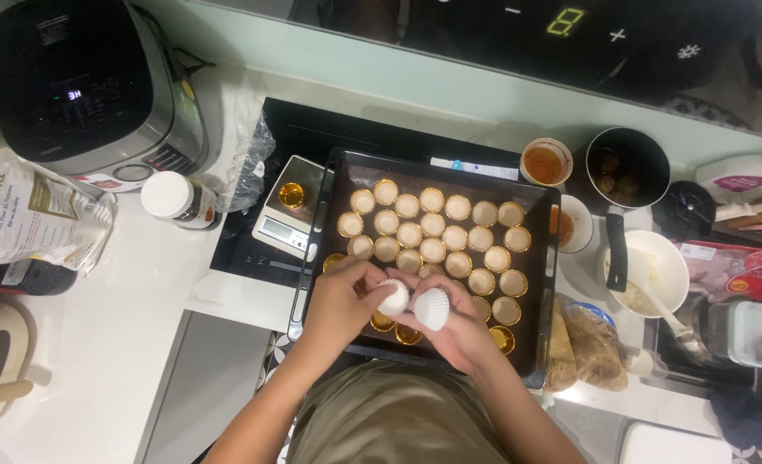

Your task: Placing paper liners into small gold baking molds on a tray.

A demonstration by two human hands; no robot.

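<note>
My left hand (347,299) and my right hand (458,331) meet over the near edge of a black baking tray (542,283). Each pinches white paper cupcake liners: a small stack (393,297) in the left fingers, one liner (432,308) pulled away in the right. The tray holds several gold foil cups (432,225), most lined with white paper. A few bare gold cups (502,338) sit along the near row, partly hidden by my hands.
A kitchen scale (288,210) with a gold cup stands left of the tray. A grey cooker (80,86), a flour bag (33,215) and a white-capped jar (175,199) lie further left. To the right are a black saucepan (628,167), a white bowl (656,271), a sauce cup (546,161) and bagged food (591,344).
</note>
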